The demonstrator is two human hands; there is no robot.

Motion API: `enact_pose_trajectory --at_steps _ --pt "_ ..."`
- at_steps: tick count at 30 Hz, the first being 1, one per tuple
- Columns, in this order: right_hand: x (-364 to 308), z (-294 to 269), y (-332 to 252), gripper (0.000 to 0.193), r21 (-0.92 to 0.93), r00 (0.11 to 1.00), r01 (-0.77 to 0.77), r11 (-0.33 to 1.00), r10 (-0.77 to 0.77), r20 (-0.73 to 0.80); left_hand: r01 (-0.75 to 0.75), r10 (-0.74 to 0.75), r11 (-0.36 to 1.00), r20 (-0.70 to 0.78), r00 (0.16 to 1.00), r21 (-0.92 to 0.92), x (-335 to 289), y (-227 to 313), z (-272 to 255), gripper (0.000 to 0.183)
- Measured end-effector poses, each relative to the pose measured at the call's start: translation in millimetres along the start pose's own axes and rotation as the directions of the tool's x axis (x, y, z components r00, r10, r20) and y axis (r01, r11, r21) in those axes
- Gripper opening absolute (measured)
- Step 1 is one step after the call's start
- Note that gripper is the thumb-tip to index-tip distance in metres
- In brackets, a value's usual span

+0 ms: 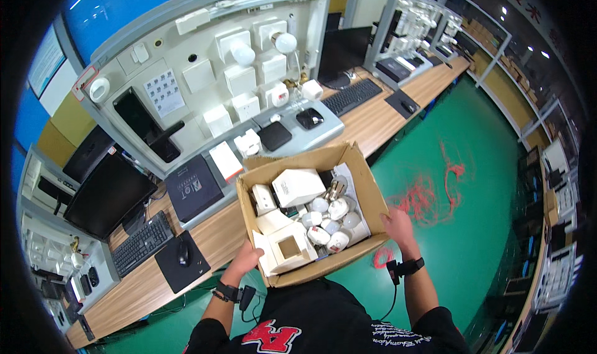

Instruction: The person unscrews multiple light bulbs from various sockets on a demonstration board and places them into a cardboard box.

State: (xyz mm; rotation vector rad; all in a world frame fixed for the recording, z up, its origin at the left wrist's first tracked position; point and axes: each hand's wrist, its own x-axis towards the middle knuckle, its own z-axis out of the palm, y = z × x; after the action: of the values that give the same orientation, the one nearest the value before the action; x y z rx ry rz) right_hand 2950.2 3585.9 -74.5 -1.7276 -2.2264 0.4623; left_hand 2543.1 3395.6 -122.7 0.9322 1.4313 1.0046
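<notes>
An open cardboard box [372, 192] is held between my two hands in front of my body. My left hand [248, 257] grips its near left corner, and my right hand [398, 228] grips its right side; the fingers are partly hidden by the cardboard. Inside are several light bulbs [339, 209] and round white devices, piled in the middle. A white angular housing [299, 187] lies at the far side of the box. Beside it sits a small white device [263, 198]. An opened white carton [287, 247] with a square hole fills the near left part.
A wooden bench [217, 242] runs along the left, carrying keyboards [143, 242], a mouse [184, 252], monitors [107, 195] and a dark flat box [193, 188]. Behind it stands a panel [199, 46] with switches and bulbs. Tangled red wire [420, 200] lies on the green floor.
</notes>
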Motion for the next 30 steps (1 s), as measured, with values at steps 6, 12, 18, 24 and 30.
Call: enact_pose_trajectory --at_steps 6,12,18,24,30 --pt "87 7 19 0.026 -0.069 0.991 0.09 0.994 -0.082 0.109 -0.046 0.036 0.996 -0.125 0.992 -0.08 36 -2 15 0.058" --pt "153 -4 5 0.028 -0.089 0.968 0.17 0.981 -0.15 0.2 0.02 -0.023 1.0 -0.286 0.958 -0.014 47 19 41 0.069" --pt "204 -7 15 0.031 0.015 0.813 0.41 0.912 -0.373 0.447 0.046 -0.071 0.996 -0.371 0.926 -0.076 50 11 46 0.071" --pt "271 -63 -109 0.034 0.244 0.736 0.545 0.802 -0.597 0.319 0.025 -0.052 0.998 -0.496 0.867 -0.06 50 19 52 0.076" --pt "317 -47 -282 0.057 0.908 0.584 -0.169 0.384 -0.703 0.406 -0.033 -0.019 0.994 -0.478 0.878 -0.1 49 7 50 0.068"
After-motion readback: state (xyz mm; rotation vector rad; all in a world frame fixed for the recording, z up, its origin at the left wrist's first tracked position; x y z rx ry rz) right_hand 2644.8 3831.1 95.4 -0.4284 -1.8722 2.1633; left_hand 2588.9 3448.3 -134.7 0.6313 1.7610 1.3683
